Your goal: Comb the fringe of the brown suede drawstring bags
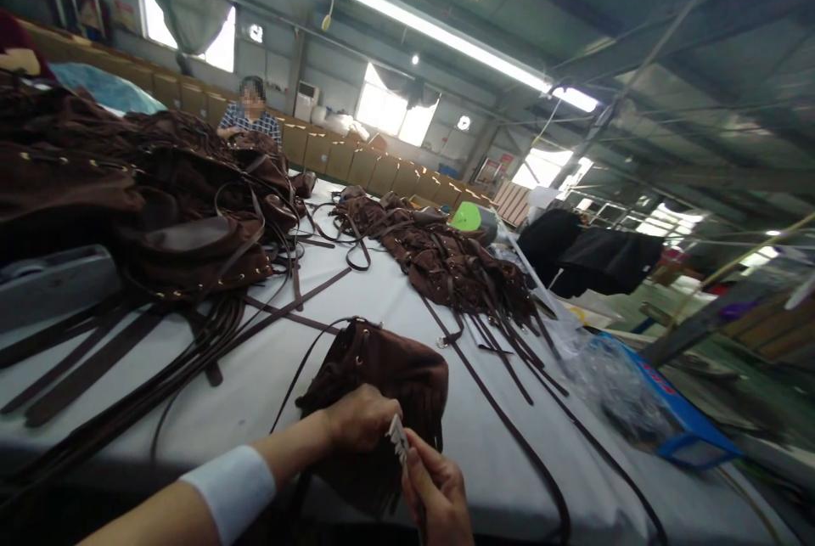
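Observation:
A dark brown suede-like fringed bag (401, 368) with small metal eyelets lies at the table's near edge in front of me. Closed against the front of the bag, my left hand (362, 417) grips its material; the exact part is hidden under the fingers. My right hand (439, 491) is just to the right and lower, its thumb and fingers pinching a small pale piece with a jagged edge (398, 437). That piece sits between both hands, close to the left knuckles, and its kind is unclear. A thin dark strap loops from the bag's left side.
Brown bags (191, 249) are heaped on the left, more bags (446, 253) along the right. Long straps (509, 427) trail across the white table (356, 295). A blue box (694, 444) with clear plastic stands at the right edge. Another person (251, 117) is at the far end, before cartons (382, 168).

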Demonstrator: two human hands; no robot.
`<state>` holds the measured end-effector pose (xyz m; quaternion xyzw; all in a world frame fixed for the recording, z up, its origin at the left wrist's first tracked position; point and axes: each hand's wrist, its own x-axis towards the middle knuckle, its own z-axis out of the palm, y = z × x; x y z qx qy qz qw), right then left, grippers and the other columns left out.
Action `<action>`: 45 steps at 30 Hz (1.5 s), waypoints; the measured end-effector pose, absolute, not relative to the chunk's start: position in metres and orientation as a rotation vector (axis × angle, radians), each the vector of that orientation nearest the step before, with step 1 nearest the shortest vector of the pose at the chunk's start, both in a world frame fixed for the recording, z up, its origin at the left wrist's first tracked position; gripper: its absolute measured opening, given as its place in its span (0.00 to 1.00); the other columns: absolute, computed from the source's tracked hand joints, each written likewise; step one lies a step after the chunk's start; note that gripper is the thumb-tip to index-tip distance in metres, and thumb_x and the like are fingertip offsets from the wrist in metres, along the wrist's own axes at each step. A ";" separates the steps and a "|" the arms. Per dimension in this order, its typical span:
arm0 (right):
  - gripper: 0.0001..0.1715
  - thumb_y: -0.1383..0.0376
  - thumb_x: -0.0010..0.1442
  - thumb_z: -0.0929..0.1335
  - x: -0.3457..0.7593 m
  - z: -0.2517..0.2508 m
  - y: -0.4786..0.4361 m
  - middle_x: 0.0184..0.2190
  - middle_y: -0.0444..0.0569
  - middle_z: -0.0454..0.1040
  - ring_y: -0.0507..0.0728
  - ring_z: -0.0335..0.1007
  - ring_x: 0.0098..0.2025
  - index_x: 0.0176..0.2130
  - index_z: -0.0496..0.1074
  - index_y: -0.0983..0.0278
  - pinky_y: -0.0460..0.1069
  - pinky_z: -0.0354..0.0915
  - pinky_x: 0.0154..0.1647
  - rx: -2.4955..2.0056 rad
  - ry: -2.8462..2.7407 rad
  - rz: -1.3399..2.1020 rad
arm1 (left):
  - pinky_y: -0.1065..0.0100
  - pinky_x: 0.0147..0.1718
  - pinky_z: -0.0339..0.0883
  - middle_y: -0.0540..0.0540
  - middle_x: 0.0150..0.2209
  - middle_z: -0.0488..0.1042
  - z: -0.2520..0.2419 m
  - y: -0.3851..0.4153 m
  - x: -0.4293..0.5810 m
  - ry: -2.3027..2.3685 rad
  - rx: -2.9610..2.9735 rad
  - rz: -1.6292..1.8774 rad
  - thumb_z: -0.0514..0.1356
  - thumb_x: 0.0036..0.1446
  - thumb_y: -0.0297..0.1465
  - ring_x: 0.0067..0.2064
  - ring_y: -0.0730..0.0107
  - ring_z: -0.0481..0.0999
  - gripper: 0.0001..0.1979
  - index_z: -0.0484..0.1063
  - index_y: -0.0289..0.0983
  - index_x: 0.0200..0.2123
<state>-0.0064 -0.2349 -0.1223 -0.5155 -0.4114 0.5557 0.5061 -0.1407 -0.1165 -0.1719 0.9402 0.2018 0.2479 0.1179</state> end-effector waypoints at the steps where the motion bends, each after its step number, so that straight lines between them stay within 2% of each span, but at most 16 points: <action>1: 0.34 0.46 0.46 0.74 -0.004 -0.126 -0.237 0.14 0.34 0.50 0.44 0.39 0.17 0.45 0.76 0.67 0.42 0.39 0.17 -1.256 -0.971 1.323 | 0.68 0.26 0.62 0.44 0.28 0.76 -0.173 -0.116 -0.136 0.596 2.757 0.708 0.56 0.52 0.28 0.27 0.63 0.75 0.05 0.67 0.36 0.34; 6: 0.35 0.46 0.47 0.73 0.011 -0.148 -0.242 0.12 0.34 0.50 0.45 0.39 0.15 0.46 0.75 0.67 0.42 0.40 0.14 -1.260 -0.902 1.201 | 0.69 0.20 0.59 0.43 0.28 0.77 -0.173 -0.114 -0.115 0.616 2.771 0.648 0.58 0.52 0.29 0.26 0.60 0.77 0.05 0.68 0.36 0.35; 11: 0.38 0.44 0.44 0.73 0.026 -0.160 -0.235 0.12 0.33 0.50 0.45 0.41 0.14 0.46 0.75 0.66 0.42 0.42 0.14 -1.318 -0.878 1.143 | 0.68 0.21 0.62 0.44 0.26 0.76 -0.165 -0.109 -0.113 0.611 2.715 0.651 0.57 0.51 0.24 0.26 0.60 0.76 0.06 0.68 0.36 0.35; 14: 0.39 0.44 0.44 0.73 0.040 -0.157 -0.229 0.13 0.36 0.54 0.47 0.47 0.16 0.46 0.75 0.67 0.43 0.46 0.16 -1.442 -0.897 0.974 | 0.69 0.30 0.68 0.45 0.33 0.75 -0.153 -0.115 -0.123 0.504 2.641 0.706 0.57 0.55 0.26 0.33 0.64 0.76 0.09 0.69 0.37 0.41; 17: 0.38 0.44 0.44 0.73 0.047 -0.151 -0.224 0.15 0.37 0.57 0.48 0.50 0.18 0.45 0.75 0.69 0.44 0.49 0.17 -1.494 -0.965 0.921 | 0.72 0.39 0.67 0.45 0.42 0.71 -0.143 -0.125 -0.131 0.452 2.364 0.874 0.56 0.58 0.30 0.42 0.69 0.73 0.11 0.71 0.39 0.45; 20: 0.36 0.44 0.47 0.71 0.042 -0.147 -0.217 0.15 0.37 0.56 0.48 0.49 0.18 0.46 0.75 0.68 0.44 0.49 0.17 -1.465 -1.010 0.936 | 0.73 0.37 0.66 0.46 0.37 0.71 -0.140 -0.131 -0.131 0.506 2.140 0.980 0.53 0.59 0.28 0.38 0.72 0.72 0.09 0.74 0.37 0.35; 23: 0.37 0.44 0.47 0.71 0.030 -0.149 -0.212 0.15 0.37 0.55 0.47 0.48 0.18 0.46 0.75 0.68 0.44 0.47 0.16 -1.441 -1.014 0.965 | 0.72 0.34 0.64 0.48 0.31 0.70 -0.142 -0.133 -0.125 0.648 2.031 1.056 0.51 0.61 0.29 0.34 0.72 0.70 0.10 0.71 0.36 0.31; 26: 0.39 0.43 0.47 0.71 0.019 -0.156 -0.212 0.14 0.36 0.53 0.47 0.45 0.16 0.48 0.74 0.69 0.44 0.45 0.15 -1.435 -1.004 0.973 | 0.71 0.31 0.61 0.48 0.28 0.69 -0.145 -0.135 -0.118 0.811 1.896 1.149 0.47 0.63 0.28 0.30 0.72 0.68 0.12 0.66 0.36 0.30; 30: 0.44 0.40 0.47 0.69 0.011 -0.165 -0.223 0.13 0.34 0.49 0.46 0.40 0.15 0.50 0.72 0.70 0.44 0.41 0.14 -1.441 -0.961 0.912 | 0.70 0.33 0.61 0.48 0.29 0.69 -0.147 -0.140 -0.112 0.826 1.844 1.175 0.49 0.61 0.27 0.32 0.72 0.68 0.09 0.65 0.37 0.29; 35: 0.45 0.39 0.45 0.70 0.013 -0.166 -0.231 0.13 0.35 0.52 0.46 0.44 0.16 0.48 0.73 0.71 0.44 0.43 0.15 -1.501 -0.904 0.860 | 0.72 0.36 0.63 0.48 0.33 0.67 -0.138 -0.143 -0.117 0.776 1.805 1.146 0.50 0.60 0.26 0.35 0.73 0.68 0.09 0.64 0.36 0.27; 38: 0.44 0.39 0.44 0.70 0.017 -0.162 -0.227 0.14 0.36 0.55 0.47 0.47 0.16 0.48 0.74 0.70 0.44 0.45 0.16 -1.519 -0.874 0.830 | 0.74 0.37 0.63 0.50 0.34 0.67 -0.131 -0.141 -0.125 0.701 1.840 1.082 0.53 0.58 0.26 0.37 0.74 0.69 0.07 0.67 0.36 0.27; 41: 0.44 0.39 0.43 0.71 0.016 -0.160 -0.219 0.14 0.37 0.59 0.47 0.49 0.16 0.47 0.74 0.70 0.44 0.48 0.16 -1.506 -0.874 0.806 | 0.76 0.31 0.62 0.52 0.29 0.69 -0.134 -0.137 -0.130 0.680 1.892 0.963 0.55 0.56 0.26 0.32 0.75 0.69 0.05 0.69 0.37 0.29; 43: 0.44 0.39 0.43 0.71 0.011 -0.161 -0.215 0.14 0.38 0.59 0.47 0.50 0.16 0.46 0.75 0.70 0.44 0.48 0.15 -1.495 -0.911 0.826 | 0.75 0.25 0.60 0.52 0.25 0.69 -0.142 -0.134 -0.130 0.750 1.910 0.921 0.53 0.58 0.27 0.27 0.75 0.68 0.08 0.69 0.35 0.28; 45: 0.45 0.38 0.44 0.70 0.003 -0.166 -0.215 0.12 0.37 0.57 0.47 0.48 0.14 0.47 0.74 0.70 0.44 0.48 0.14 -1.473 -0.958 0.877 | 0.73 0.25 0.59 0.50 0.25 0.70 -0.152 -0.132 -0.130 0.837 1.939 0.931 0.49 0.61 0.27 0.27 0.74 0.68 0.11 0.68 0.34 0.28</action>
